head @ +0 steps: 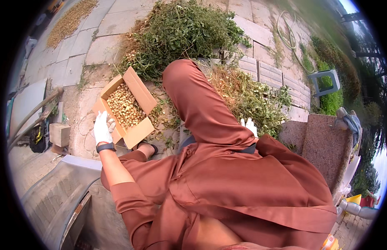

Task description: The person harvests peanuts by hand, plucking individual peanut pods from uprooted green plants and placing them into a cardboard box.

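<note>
My left hand point(103, 127), in a white knit glove, is at the near left edge of an open cardboard box point(139, 133); whether its fingers grip the flap I cannot tell. Unshelled peanuts point(124, 104) fill much of the box, whose flaps are spread outward. My right hand point(249, 126), also white-gloved, shows beyond my thigh, beside a heap of uprooted peanut plants point(254, 100); its fingers look spread, and part of it is hidden by the trouser leg. A bigger heap of leafy green plants point(187, 34) lies ahead, past my knee.
More peanuts point(70, 22) are spread on the paving at the far left. A wooden block point(59, 134) and curved wooden handles point(34, 114) stand left of the box. To the right are a grey plastic stool point(324, 82), a hose point(288, 34) and a stone slab point(321, 147).
</note>
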The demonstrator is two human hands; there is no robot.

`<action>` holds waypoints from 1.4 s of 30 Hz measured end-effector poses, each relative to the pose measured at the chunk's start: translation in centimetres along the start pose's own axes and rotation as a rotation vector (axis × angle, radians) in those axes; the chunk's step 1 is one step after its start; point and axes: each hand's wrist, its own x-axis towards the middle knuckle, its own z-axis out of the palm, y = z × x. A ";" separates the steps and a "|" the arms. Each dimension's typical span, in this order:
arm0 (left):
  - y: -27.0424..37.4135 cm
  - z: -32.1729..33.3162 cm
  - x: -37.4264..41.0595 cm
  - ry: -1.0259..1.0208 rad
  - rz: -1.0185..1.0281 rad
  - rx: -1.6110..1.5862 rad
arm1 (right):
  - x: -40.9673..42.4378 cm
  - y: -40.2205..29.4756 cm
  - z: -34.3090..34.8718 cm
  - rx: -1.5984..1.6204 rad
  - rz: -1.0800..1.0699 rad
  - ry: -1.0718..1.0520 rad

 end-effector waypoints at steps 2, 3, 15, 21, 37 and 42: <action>0.0 -0.3 -0.5 -0.004 0.001 0.000 | -0.1 0.6 -0.1 0.058 -0.007 -0.009; 0.3 -0.1 -0.7 0.001 0.006 -0.009 | 0.4 1.5 -0.5 0.087 -0.015 -0.062; 1.7 0.5 -2.4 0.012 0.210 0.312 | 8.3 -11.5 -45.2 -0.129 -0.296 -0.066; 5.1 2.0 -4.6 -0.076 0.285 0.599 | 21.5 -26.4 -46.8 0.172 -0.729 0.016; 5.1 0.6 -3.0 -0.150 0.202 0.741 | 41.7 -48.1 -41.3 -0.600 -0.781 0.371; 5.2 1.1 -1.8 -0.152 0.194 0.836 | 44.5 -39.9 -42.4 -0.812 -0.586 0.107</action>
